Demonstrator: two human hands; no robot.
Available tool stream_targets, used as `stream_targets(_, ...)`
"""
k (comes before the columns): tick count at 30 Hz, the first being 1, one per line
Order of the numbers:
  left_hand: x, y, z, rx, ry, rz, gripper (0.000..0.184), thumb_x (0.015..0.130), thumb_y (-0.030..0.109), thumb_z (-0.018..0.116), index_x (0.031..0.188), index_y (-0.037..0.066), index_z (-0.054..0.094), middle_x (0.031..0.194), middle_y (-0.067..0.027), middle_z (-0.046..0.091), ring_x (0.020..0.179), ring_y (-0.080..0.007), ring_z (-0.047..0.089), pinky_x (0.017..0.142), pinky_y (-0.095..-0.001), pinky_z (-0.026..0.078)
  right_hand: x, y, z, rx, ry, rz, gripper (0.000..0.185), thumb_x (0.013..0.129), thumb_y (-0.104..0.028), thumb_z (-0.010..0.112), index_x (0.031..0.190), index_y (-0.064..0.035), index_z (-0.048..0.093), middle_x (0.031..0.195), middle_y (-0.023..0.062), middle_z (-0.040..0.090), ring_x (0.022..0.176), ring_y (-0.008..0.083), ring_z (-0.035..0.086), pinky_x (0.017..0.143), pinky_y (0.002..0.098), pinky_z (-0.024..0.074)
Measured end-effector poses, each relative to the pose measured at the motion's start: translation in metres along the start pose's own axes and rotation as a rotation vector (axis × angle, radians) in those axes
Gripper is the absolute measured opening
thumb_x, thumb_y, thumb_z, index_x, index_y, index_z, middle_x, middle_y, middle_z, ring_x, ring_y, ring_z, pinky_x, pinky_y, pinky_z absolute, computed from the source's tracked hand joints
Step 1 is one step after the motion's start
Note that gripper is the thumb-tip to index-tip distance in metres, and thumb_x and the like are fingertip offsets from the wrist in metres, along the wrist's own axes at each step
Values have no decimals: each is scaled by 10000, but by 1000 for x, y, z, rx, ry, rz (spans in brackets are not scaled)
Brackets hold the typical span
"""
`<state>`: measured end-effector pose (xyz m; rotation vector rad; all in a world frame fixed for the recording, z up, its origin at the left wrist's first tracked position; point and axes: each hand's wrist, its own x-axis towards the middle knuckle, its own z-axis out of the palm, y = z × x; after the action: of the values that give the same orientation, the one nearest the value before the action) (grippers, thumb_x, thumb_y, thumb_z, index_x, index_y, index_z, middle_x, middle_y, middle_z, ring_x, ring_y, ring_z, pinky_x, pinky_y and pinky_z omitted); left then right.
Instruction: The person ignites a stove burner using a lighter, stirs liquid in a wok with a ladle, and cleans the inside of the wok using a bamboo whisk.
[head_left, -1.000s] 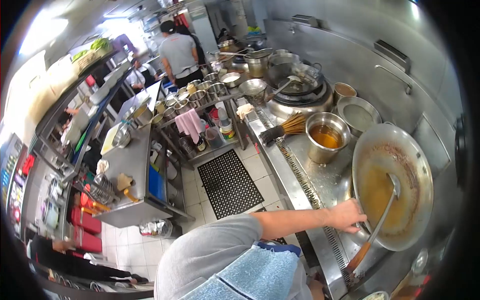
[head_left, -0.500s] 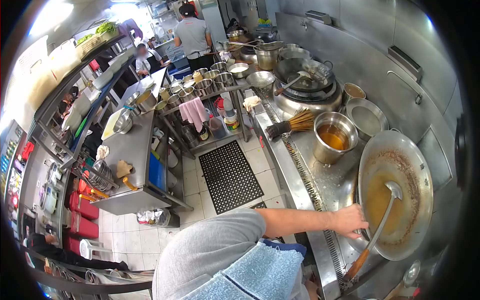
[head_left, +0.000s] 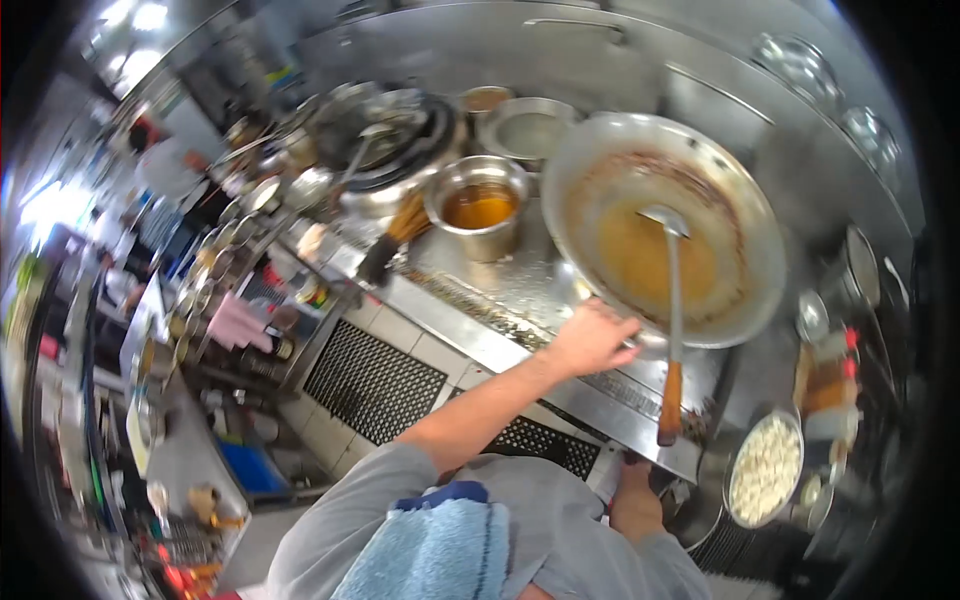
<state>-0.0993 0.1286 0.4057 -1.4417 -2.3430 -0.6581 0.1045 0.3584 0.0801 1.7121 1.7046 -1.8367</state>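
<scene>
A large wok [head_left: 565, 185] holds brownish liquid, with dark residue along its inner wall. A ladle [head_left: 674, 300] rests in it, bowl in the liquid and wooden handle over the near rim. At the wok's near edge, my left hand [head_left: 590, 338] has its fingers and thumb curled at the handle, which it mostly covers. My right hand [head_left: 632, 472] is low by the counter's front edge; its fingers cannot be made out. Left of the wok stands a metal pot [head_left: 487, 243] of amber liquid.
A bamboo brush [head_left: 395, 235] lies on the steel counter [head_left: 530, 290]. Behind are a strainer pan [head_left: 528, 130] and another wok [head_left: 375, 135]. At right are a bowl of white cubes [head_left: 765, 470] and bottles [head_left: 835, 370]. A black mat [head_left: 375, 380] covers floor tiles. People work at far left.
The view has swung to the right and down, bringing the white cubes and my right forearm into sight. My left hand stays at the wok's near edge; the ladle still rests in the wok.
</scene>
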Motion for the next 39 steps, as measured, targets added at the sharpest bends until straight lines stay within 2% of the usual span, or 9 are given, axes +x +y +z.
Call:
stream_targets(4,2,3,-5,-54,-4,-28,291,863,375,688,935,105,610,679,-96,640,721,-294,662,768,-420,488,-16,10,-6,44,26,22,176,905,-132,585,933,14,680,761,96,688,681,200,687,592,344,557)
stream_targets(7,2,2,-3,-30,25,-13,341,847,396,721,1020,111,654,698,-90,650,716,-282,662,741,-416,492,-23,18,-9,65,41,40,176,907,-132,584,931,14,679,756,95,685,676,200,685,588,343,555)
stream_targets(39,2,-1,-1,-8,92,44,306,827,365,741,968,106,658,661,-78,632,670,-267,650,695,-396,480,-37,28,3,165,115,39,174,930,-129,573,904,15,667,700,82,657,620,194,660,553,334,534)
